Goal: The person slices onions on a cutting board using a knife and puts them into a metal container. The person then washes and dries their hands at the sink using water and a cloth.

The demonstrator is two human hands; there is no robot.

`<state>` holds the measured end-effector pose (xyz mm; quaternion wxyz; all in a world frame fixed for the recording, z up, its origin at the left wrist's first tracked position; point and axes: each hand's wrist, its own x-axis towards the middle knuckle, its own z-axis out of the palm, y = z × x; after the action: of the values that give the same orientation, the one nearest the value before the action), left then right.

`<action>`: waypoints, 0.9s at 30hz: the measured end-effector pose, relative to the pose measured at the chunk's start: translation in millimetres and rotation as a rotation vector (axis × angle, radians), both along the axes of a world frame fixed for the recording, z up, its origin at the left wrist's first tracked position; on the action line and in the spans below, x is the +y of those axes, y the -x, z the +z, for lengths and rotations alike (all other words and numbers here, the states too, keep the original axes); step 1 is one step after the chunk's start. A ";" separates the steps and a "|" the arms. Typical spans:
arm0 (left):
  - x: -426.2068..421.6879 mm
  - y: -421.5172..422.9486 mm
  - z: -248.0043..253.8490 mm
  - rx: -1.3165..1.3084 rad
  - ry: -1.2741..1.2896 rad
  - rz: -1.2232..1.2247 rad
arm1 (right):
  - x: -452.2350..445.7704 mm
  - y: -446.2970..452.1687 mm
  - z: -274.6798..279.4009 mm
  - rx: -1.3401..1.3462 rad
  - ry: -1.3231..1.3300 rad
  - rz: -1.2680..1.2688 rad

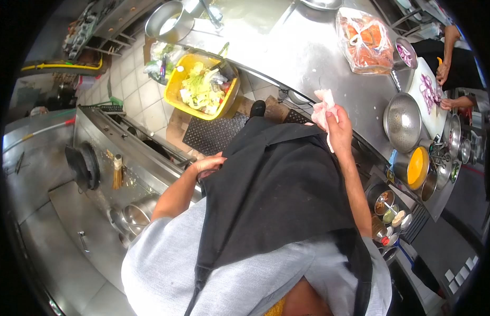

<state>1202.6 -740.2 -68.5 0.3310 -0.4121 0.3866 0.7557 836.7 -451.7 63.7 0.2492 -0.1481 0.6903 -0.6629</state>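
My right hand (341,129) is closed on a crumpled pale pink cloth (323,110), held up at the near edge of the steel counter (308,58). The cloth bunches above my fingers, and a strip hangs below them. At my left side, my left hand (209,163) lies against the edge of the black apron (276,184). The fingers there are partly hidden, so whether they grip the apron or something small does not show. Ahead of me on the floor side stands a yellow bin (174,79) with lettuce scraps (200,87) inside.
A bag of orange food (363,42) sits on the counter. Beyond it, another person's hands (443,73) work over chopped red onion on a white board (421,105). A steel colander (402,124) and yellow-filled pot (417,166) stand right; a brush (117,174) lies left.
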 end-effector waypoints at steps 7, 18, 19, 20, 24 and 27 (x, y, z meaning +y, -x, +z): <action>6.9 20.6 43.8 0.073 -0.074 0.069 | 4.8 2.0 -3.1 0.062 -0.065 0.000; 4.2 22.4 31.4 0.119 -0.132 0.071 | 5.4 3.4 -9.1 -0.006 -0.010 -0.011; 4.0 21.9 28.8 0.118 -0.132 0.069 | 5.9 3.2 -9.0 -0.006 -0.010 -0.013; 3.5 21.4 24.7 0.118 -0.124 0.050 | 5.9 3.0 -8.2 -0.012 -0.005 -0.016; -18.1 3.4 -18.4 -0.045 0.017 -0.090 | 8.0 7.6 -6.7 -0.042 0.052 -0.028; -53.7 75.7 76.1 -0.054 0.433 -0.564 | 10.4 20.8 9.5 0.017 0.019 -0.089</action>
<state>1126.9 -793.8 7.6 0.4416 -0.3696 0.6277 0.5238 815.9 -441.3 73.2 0.2119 -0.1252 0.6920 -0.6787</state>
